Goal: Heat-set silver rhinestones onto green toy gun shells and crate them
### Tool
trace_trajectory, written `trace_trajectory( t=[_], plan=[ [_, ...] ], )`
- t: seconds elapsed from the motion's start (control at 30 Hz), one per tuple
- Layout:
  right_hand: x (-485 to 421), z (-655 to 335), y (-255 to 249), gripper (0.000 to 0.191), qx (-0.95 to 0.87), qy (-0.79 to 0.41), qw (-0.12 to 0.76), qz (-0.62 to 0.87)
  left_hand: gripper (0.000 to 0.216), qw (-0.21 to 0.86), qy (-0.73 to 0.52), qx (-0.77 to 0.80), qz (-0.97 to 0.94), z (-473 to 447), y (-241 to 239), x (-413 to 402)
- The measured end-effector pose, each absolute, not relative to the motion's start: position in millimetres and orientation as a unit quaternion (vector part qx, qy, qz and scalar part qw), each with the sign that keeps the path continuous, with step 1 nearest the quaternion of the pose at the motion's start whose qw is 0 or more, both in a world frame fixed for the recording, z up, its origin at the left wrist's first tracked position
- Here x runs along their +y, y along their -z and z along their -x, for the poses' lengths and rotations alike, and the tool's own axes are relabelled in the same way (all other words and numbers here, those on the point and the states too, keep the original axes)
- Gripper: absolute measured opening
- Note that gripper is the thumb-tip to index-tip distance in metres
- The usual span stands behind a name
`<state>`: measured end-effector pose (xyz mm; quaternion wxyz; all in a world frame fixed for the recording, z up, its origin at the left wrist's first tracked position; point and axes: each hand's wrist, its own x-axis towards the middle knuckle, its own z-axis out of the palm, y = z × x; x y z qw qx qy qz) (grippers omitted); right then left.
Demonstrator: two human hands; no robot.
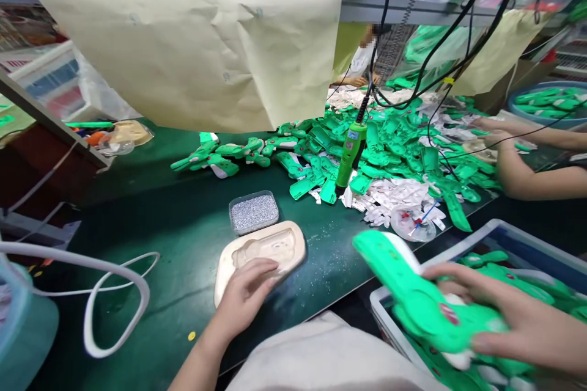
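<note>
In the head view my right hand point(527, 321) grips a green and white plastic toy part point(413, 290), held tilted above a bin point(383, 311) of similar green parts. My left hand point(247, 293) lies over the near edge of a cream mould-like block point(293, 241), fingers loosely extended and holding nothing. A shaped hollow shows in the block's top, partly covered by my fingers. Just behind it sits a small clear tray of tiny silvery screws point(254, 212).
A green electric screwdriver point(352, 156) hangs on a cable above heaped green and white parts point(389, 140). Another person's arms point(527, 156) reach in from the right. Assembled green pieces point(220, 156) lie at the back. A white looped hose point(142, 299) is on the left.
</note>
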<state>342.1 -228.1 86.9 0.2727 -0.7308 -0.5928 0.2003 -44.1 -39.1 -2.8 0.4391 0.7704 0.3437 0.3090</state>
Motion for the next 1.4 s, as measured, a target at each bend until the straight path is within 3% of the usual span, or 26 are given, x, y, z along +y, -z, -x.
trace_trajectory(
  t=[0.07,0.13,0.2,0.27,0.33,0.43,0.5,0.57,0.7,0.83,0.93,1.03,1.13,1.27,1.4],
  plan=[
    [-178.8,-274.5,-86.7,0.062,-0.614,-0.376,0.323,0.615,0.063,0.552,-0.316,0.306,-0.708,25.0,-2.8,-44.5],
    [-134.1,-212.9,-71.3,0.065,-0.607,-0.406,0.409,0.547,0.091,0.601,-0.354,0.323,-0.639,13.4,-8.5,-45.4],
    [-103.4,-173.6,-52.9,0.066,-0.632,-0.437,0.419,0.483,0.097,0.607,-0.385,0.391,-0.574,15.6,-14.5,-37.9],
    [-84.7,-161.1,-42.1,0.045,-0.663,-0.388,0.420,0.484,0.091,0.629,-0.366,0.435,-0.530,30.6,-21.4,-21.9],
    [-69.6,-166.9,-40.4,0.035,-0.709,-0.256,0.420,0.506,0.083,0.656,-0.308,0.428,-0.540,50.1,-28.6,-1.4],
    [-43.6,-180.0,-39.7,0.054,-0.810,-0.110,0.351,0.457,0.065,0.625,-0.221,0.401,-0.632,66.0,-35.7,26.6],
    [-29.0,-180.4,-30.6,0.057,-0.859,-0.118,0.276,0.414,0.047,0.547,-0.185,0.399,-0.713,63.2,-33.9,35.9],
    [-23.5,-175.5,-13.9,0.043,-0.869,-0.133,0.224,0.420,0.034,0.410,-0.187,0.418,-0.789,55.2,-25.2,32.8],
    [-34.2,-168.6,16.8,0.029,-0.837,-0.091,0.244,0.481,0.041,0.161,-0.192,0.451,-0.857,49.2,6.4,-3.2],
    [-19.7,-170.9,9.7,0.023,-0.840,-0.130,0.220,0.479,0.052,0.171,-0.137,0.428,-0.877,57.7,18.0,-17.2],
    [25.1,-162.9,-10.2,0.021,-0.821,-0.151,0.168,0.525,0.032,0.194,-0.131,0.426,-0.874,50.0,-0.1,18.6],
    [72.1,-144.2,-23.1,0.017,-0.802,-0.136,0.068,0.578,0.023,0.122,-0.066,0.498,-0.856,26.0,-17.8,70.6],
    [95.3,-130.8,-26.2,0.017,-0.798,-0.155,-0.003,0.582,0.012,0.114,-0.021,0.516,-0.849,6.2,-19.2,103.8],
    [93.7,-139.8,-21.0,0.019,-0.794,-0.163,0.039,0.584,0.013,0.125,-0.033,0.506,-0.853,5.0,-11.4,109.4],
    [82.4,-162.7,-11.8,0.015,-0.764,-0.241,0.211,0.560,0.021,0.143,-0.071,0.489,-0.858,13.9,-11.0,104.8]
  ],
)
